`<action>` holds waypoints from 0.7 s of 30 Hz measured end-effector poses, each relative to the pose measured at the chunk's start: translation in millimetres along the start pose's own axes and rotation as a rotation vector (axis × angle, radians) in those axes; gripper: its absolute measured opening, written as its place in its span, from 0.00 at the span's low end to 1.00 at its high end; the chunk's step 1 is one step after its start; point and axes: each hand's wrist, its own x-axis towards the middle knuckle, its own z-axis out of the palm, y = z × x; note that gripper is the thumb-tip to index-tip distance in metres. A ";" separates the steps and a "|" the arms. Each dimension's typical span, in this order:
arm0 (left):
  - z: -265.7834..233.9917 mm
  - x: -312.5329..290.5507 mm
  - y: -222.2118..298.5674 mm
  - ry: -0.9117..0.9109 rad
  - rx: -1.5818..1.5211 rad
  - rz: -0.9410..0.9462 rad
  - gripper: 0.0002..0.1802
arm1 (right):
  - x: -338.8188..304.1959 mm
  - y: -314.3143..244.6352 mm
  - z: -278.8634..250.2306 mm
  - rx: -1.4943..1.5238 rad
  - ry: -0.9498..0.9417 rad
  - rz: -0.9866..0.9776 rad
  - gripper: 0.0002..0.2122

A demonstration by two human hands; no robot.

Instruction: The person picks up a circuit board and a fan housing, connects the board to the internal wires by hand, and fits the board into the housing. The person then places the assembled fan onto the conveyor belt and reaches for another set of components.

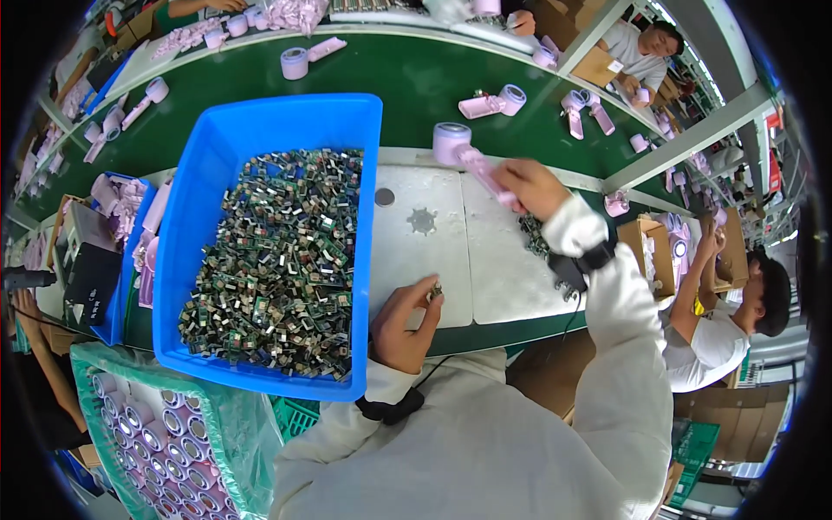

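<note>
My right hand (533, 186) is closed round the handle of a pink handheld fan (472, 159), whose round head points to the far left over the far edge of the white worktop (433, 186). Near the worktop's front edge, my left hand (403, 328) pinches a small circuit board (434, 293) between thumb and fingers. Close to its left stands a large blue bin (269, 121), heaped with many small green circuit boards (282, 260). A few more boards (534, 236) lie in a loose row below my right wrist.
A green conveyor belt (390, 95) runs beyond the worktop, carrying several pink fan parts (491, 102). A round grey disc (385, 198) lies beside the bin. At lower left sits a green-lined box (87, 364) of round fan heads. Co-workers sit at the right (715, 338) and far right.
</note>
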 end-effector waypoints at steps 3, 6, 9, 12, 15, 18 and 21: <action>1.2 -1.4 -3.2 0.024 -0.075 -0.015 0.15 | -86.0 -2.0 30.7 0.117 0.108 0.070 0.11; 0.2 -1.7 -0.8 -0.020 -0.084 -0.020 0.15 | -140.8 4.6 74.1 0.090 0.189 0.163 0.09; -3.9 4.6 6.0 -0.131 -0.011 0.045 0.14 | -161.9 12.3 107.9 -0.088 0.265 0.017 0.07; -10.1 6.6 9.6 -0.274 0.008 0.254 0.15 | -159.2 0.1 116.2 -0.227 0.266 -0.015 0.07; -9.5 -0.6 8.8 -0.389 -0.014 0.284 0.15 | -143.1 -9.3 107.6 -0.266 0.291 -0.260 0.10; -6.4 -7.6 4.0 -0.447 -0.013 0.300 0.15 | -128.6 -5.0 96.5 -0.370 0.240 -0.485 0.13; -5.1 -8.5 2.4 -0.464 0.006 0.301 0.15 | -123.0 0.8 87.5 -0.539 0.117 -0.674 0.16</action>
